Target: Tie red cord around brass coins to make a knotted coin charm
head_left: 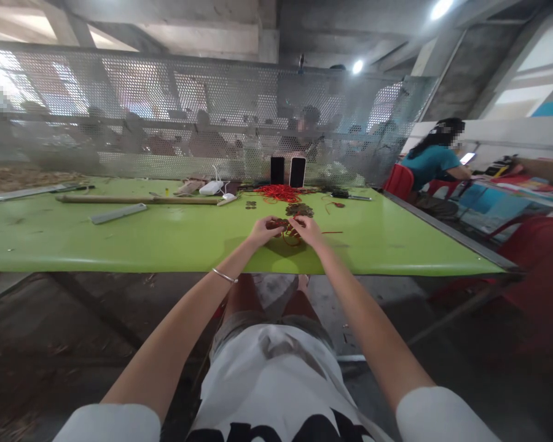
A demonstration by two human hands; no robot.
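Above the green table, close to its front edge, my left hand point(265, 231) is closed around a small bunch of dark, coin-like pieces point(279, 224) laced with red cord. My right hand point(306, 229) meets it from the other side, its fingers pinched on the red cord point(293, 243) at the bunch. Loops and a loose end of the cord hang below and to the right. The fingertips partly cover the bunch. Just behind my hands lies a pile of dark round pieces point(299, 210), with a smaller group point(251, 204) to the left.
A tangle of red cords point(279, 193) lies before two upright phones point(297, 172). Leftward are a white charger point(211, 187), a bamboo stick point(133, 199) and a grey metal channel point(118, 213). A perforated metal screen point(166, 123) stands behind. A person point(435, 153) sits at right.
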